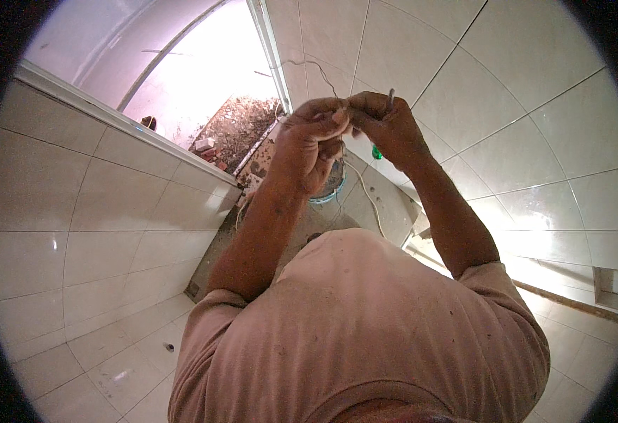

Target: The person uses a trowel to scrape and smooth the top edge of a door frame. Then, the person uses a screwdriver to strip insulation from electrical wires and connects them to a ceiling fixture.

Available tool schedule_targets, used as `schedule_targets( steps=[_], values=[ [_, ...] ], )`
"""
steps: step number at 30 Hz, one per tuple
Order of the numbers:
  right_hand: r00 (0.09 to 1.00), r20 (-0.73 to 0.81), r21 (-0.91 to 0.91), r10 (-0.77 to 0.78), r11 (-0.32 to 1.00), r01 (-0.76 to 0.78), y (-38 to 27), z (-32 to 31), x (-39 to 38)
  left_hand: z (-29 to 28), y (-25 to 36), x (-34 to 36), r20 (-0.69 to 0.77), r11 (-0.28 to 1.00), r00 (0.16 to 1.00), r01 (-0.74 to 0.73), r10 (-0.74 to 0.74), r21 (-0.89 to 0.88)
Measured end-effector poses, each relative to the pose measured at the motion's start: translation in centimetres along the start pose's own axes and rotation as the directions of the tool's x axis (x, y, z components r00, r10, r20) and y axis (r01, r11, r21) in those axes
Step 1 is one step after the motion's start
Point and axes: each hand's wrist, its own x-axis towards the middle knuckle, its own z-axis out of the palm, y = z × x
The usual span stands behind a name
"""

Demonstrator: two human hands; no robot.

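My left hand (307, 141) and my right hand (388, 127) meet in front of my chest, fingertips pinched together. A thin wire (321, 70) runs from beside the door frame into the pinched fingers, its end hidden by them. From the top of my right hand sticks a slim grey rod (391, 99), held in the curled fingers. A small green piece (376, 151) shows just under that hand; whether it belongs to the rod I cannot tell.
Below my hands stands a bucket with a light blue rim (326, 198), and a pale cable (374, 201) hangs beside it. Tiled walls (41, 187) close in on both sides. Rubble (242, 130) lies beyond the bright doorway, with broken bricks (206, 146) near its edge.
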Motion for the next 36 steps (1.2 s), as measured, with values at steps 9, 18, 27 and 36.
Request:
schedule_targets(
  steps=[9, 18, 27, 36],
  values=[
    [0.997, -0.073, -0.110, 0.033, 0.993, -0.041, 2.0, 0.9, -2.3, -2.6, 3.8, 3.6, 0.052, 0.970, 0.972, -0.226, 0.231, -0.089],
    [0.894, -0.348, -0.483, -0.282, 0.871, 0.087, 7.4, -1.0, 2.8, -2.0, 3.8, 3.9, 0.247, 0.971, 0.968, 0.096, -0.041, -0.218],
    [0.984, 0.018, 0.311, 0.177, 0.934, -0.174, -0.4, 1.2, -0.1, 1.3, 1.9, 4.0, -0.145, 0.953, 0.947, -0.266, 0.286, 0.144],
    [0.988, -0.156, -0.007, -0.015, 1.000, 0.014, 0.2, -1.9, -0.6, 0.3, 1.0, 5.3, 0.190, 0.269, 0.669, -0.519, 0.718, 0.811]
  ],
)
